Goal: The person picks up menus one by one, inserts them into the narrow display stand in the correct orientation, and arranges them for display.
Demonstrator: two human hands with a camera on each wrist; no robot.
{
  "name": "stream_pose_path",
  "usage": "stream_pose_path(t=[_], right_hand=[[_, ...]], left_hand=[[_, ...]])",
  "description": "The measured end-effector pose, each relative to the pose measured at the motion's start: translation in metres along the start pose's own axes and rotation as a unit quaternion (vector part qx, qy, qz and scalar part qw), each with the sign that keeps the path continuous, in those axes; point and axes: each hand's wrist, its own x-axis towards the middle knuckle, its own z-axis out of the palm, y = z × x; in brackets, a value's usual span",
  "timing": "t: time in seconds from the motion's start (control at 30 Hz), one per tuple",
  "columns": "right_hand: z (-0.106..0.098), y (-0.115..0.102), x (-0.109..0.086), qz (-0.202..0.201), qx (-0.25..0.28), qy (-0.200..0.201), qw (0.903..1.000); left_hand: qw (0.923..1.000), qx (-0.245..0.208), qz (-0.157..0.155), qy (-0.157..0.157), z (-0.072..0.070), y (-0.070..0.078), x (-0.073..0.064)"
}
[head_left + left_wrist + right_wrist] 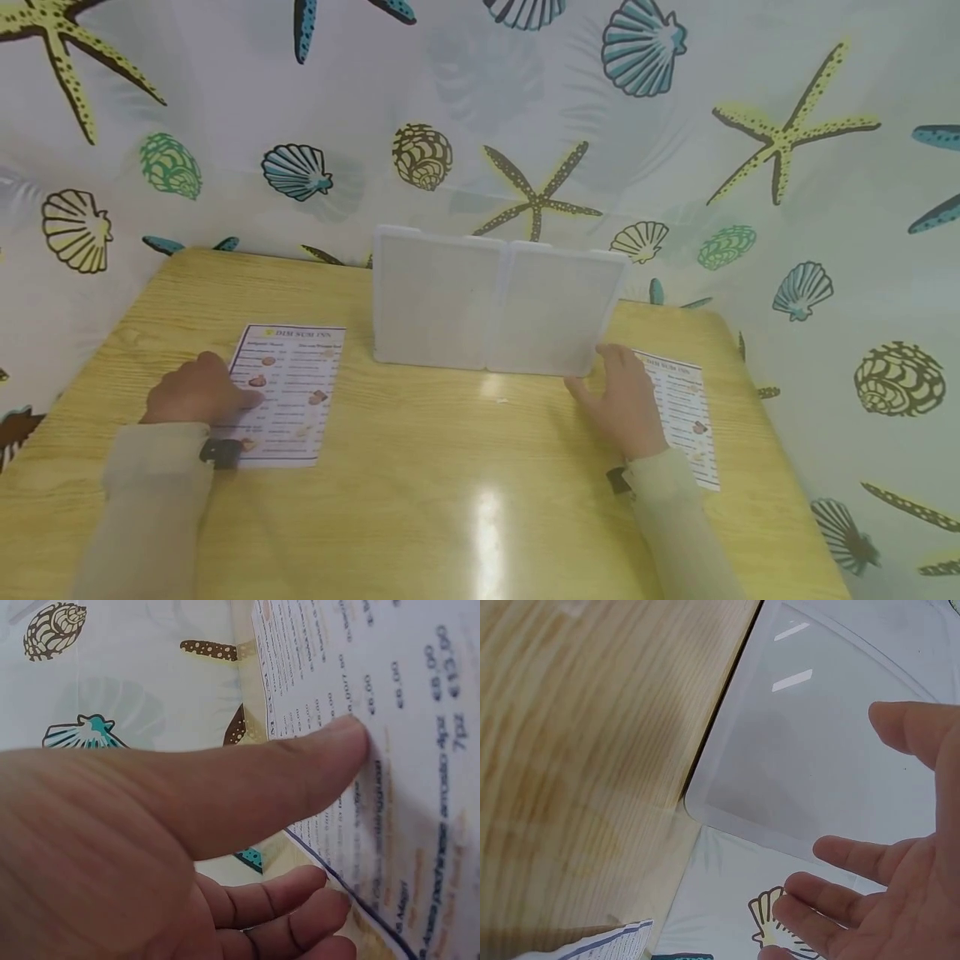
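Observation:
My left hand (197, 392) is at the left edge of a printed menu sheet (296, 400) headed "Dim Sum Inn". In the left wrist view its straight thumb (300, 769) lies over the print, and the other fingers (289, 919) curve loosely by the sheet's edge. A white two-panel plastic folder (442, 300) stands upright and unfolded at the back of the table. Beside its lower right corner is my right hand (622, 400), thumb and fingers spread apart, with nothing gripped. A second menu sheet (686, 417) lies partly hidden behind that hand.
The light wooden table (390, 500) has rounded back corners. A white sheet (465, 92) printed with shells and starfish hangs behind it and along the sides. Glare from a lamp shows on the tabletop.

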Motion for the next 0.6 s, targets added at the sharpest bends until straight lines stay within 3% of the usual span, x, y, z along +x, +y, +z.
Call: stream_pose_path(t=[0.23, 0.43, 0.6], right_hand=[[0.0036, 0.0002, -0.0010, 0.002, -0.001, 0.001, 1.0000], [0.0023, -0.0016, -0.0027, 0.017, 0.001, -0.032, 0.9993], [0.0010, -0.0039, -0.0032, 0.018, 0.001, -0.054, 0.9984]], left_hand=[[0.9999, 0.004, 0.004, 0.009, -0.0001, 0.0002, -0.0012], [0.9996, 0.011, 0.004, 0.025, -0.0023, 0.0034, -0.0049], [0.9999, -0.004, 0.004, 0.011, -0.0037, 0.0031, -0.0048]])
